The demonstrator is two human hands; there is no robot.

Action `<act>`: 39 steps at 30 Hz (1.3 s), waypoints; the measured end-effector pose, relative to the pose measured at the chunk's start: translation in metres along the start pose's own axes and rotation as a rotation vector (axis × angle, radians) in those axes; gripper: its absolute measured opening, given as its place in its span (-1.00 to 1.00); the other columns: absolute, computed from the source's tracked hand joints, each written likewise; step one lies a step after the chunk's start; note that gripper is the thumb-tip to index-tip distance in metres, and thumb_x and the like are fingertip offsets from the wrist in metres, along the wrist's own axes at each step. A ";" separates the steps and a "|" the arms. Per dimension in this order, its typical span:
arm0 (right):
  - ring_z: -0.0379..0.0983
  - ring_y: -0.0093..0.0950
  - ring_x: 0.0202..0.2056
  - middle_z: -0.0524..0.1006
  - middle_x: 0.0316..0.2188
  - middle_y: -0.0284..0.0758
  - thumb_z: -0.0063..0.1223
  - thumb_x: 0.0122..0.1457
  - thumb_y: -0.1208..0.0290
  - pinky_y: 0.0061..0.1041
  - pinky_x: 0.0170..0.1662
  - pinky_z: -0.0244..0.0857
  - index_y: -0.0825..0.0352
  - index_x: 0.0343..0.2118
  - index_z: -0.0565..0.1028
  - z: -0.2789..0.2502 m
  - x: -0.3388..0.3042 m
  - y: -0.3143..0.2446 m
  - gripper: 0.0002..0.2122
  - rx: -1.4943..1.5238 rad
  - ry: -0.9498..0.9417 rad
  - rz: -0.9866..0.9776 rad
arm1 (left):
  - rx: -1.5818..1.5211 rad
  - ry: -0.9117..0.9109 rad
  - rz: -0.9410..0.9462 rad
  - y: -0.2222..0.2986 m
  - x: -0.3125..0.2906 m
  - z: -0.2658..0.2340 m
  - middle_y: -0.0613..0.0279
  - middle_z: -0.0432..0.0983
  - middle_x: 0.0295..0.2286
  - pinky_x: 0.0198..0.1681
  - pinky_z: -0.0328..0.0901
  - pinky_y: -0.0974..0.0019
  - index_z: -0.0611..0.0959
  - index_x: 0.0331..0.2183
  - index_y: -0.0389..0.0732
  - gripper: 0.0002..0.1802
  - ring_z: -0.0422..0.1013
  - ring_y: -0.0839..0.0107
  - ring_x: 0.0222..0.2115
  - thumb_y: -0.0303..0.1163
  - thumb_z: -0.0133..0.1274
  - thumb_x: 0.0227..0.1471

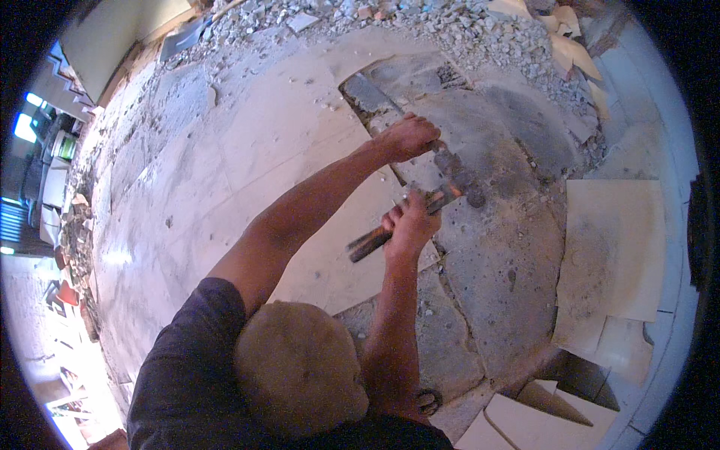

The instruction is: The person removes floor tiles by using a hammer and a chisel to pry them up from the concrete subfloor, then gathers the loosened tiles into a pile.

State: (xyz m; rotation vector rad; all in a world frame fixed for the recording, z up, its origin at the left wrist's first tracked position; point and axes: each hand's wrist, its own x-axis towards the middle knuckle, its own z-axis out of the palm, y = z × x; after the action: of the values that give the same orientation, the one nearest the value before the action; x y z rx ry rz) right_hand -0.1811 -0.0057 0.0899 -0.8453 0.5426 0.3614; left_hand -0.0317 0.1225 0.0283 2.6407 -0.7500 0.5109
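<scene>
My left hand [409, 139] is closed around a long metal chisel [381, 93]. Its far end slants away to the upper left, reaching the edge where pale floor tile [300, 112] meets exposed grey mortar [510, 135]. Below it, my right hand [411, 225] grips the handle of a hammer [367, 246], dark with orange near the head. The hammer's head is smeared by motion and lies close to the chisel's near end, just past my left hand. Whether the two touch, I cannot tell.
Heaps of broken rubble [480, 37] line the far side. On the right lie a loose cream tile [607, 247] and an opened cardboard box [547, 409]. A crack [457, 315] runs through the grey bed. Rubble and clutter [75, 232] border the left.
</scene>
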 end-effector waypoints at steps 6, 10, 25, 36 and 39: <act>0.07 -0.65 -0.75 0.18 -0.67 -0.45 -0.01 0.07 0.40 -0.58 -0.73 0.02 0.28 -0.30 0.24 -0.035 -0.016 0.001 -0.80 0.306 0.057 -0.126 | -0.001 -0.112 -0.104 0.000 -0.002 0.001 0.14 0.43 -0.45 -0.19 0.16 0.09 0.49 -0.44 -0.14 -0.70 0.37 0.13 -0.29 -0.10 -0.10 0.07; 0.04 -0.65 -0.77 0.18 -0.68 -0.47 0.01 0.06 0.39 -0.59 -0.76 -0.02 0.28 -0.35 0.25 -0.037 0.022 0.037 -0.81 0.330 -0.068 -0.089 | 0.009 -0.052 -0.031 0.001 0.003 0.004 0.14 0.42 -0.47 -0.19 0.17 0.08 0.49 -0.46 -0.14 -0.67 0.37 0.13 -0.31 -0.07 -0.12 0.08; 0.09 -0.61 -0.72 0.16 -0.67 -0.53 -0.05 0.10 0.26 -0.59 -0.71 -0.04 0.19 -0.38 0.28 -0.075 0.033 0.047 -0.85 0.284 -0.202 0.155 | 0.035 -0.093 -0.012 -0.003 -0.009 0.010 0.15 0.44 -0.48 -0.18 0.16 0.12 0.47 -0.46 -0.15 -0.64 0.37 0.16 -0.30 -0.04 -0.10 0.07; 0.04 -0.65 -0.79 0.15 -0.71 -0.53 0.06 0.05 0.35 -0.61 -0.76 -0.08 0.14 -0.52 0.23 -0.043 0.003 0.033 -0.80 0.214 0.030 0.067 | 0.049 -0.172 0.011 -0.009 -0.015 0.008 0.15 0.45 -0.49 -0.15 0.18 0.11 0.50 -0.46 -0.14 -0.65 0.38 0.15 -0.31 -0.05 -0.12 0.05; 0.02 -0.65 -0.79 0.13 -0.72 -0.53 0.06 0.03 0.38 -0.61 -0.75 -0.09 0.15 -0.52 0.22 -0.048 0.016 0.042 -0.80 0.371 -0.044 0.092 | 0.061 -0.204 0.008 -0.001 -0.004 0.005 0.14 0.44 -0.49 -0.15 0.20 0.11 0.50 -0.45 -0.15 -0.66 0.38 0.15 -0.31 -0.07 -0.13 0.05</act>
State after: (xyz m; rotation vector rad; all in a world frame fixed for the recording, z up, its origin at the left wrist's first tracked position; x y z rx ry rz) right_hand -0.2039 -0.0162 0.0287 -0.4552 0.5866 0.3490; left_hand -0.0325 0.1228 0.0216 2.7772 -0.8171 0.2724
